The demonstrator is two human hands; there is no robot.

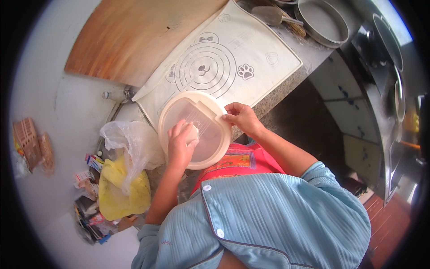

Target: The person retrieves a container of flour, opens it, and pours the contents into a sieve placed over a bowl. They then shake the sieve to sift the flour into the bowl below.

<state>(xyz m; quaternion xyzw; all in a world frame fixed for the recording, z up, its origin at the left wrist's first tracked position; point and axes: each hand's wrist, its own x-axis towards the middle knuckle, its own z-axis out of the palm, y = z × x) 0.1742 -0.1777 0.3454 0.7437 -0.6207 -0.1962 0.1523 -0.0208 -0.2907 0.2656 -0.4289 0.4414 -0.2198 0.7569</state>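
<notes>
A round plastic lid or container (215,144) with a cream rim and a translucent panel is directly before me. It overlaps the near corner of a silicone baking mat (258,84) printed with circles and a paw. My left hand (180,143) is over the panel, its fingers curled around a small round cream piece (192,133); I cannot tell whether that piece is a knob or a loose cup. At the rim's right side, the thumb and fingers of my right hand (242,117) pinch the edge. What lies under the panel is hidden.
A wooden board (134,40) leans by the wall. A scoop (268,15) and a round metal pan (322,23) lie at the counter's far end. Left of me are a clear plastic bag (134,138), a yellow bag (124,191) and small packages. The granite counter edge (278,90) runs diagonally.
</notes>
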